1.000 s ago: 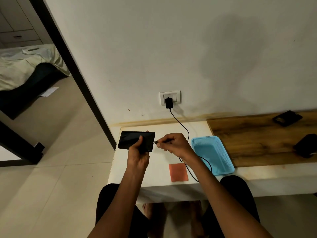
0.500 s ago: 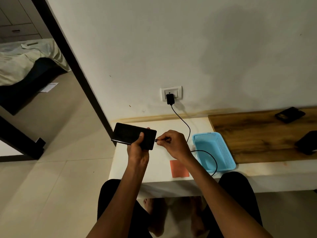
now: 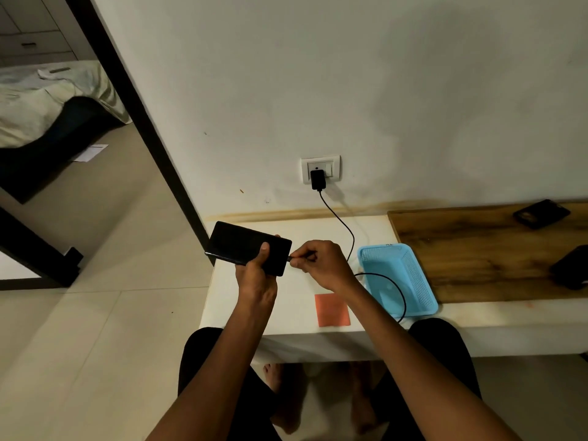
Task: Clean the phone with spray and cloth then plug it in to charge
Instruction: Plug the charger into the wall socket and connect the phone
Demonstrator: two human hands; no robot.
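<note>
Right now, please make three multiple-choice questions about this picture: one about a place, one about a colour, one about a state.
1. Where is the orange cloth?
A. in the basket
B. on the white table, left of the basket
C. on the floor

2. What colour is the basket?
A. blue
B. red
C. green

3. How is the charger?
A. lying on the table
B. in the basket
C. plugged into the wall socket

Answers: 1 B, it lies flat beside the basket. 2 A, its mesh walls are light blue. 3 C, it sits in the socket with the cable hanging down.
</note>
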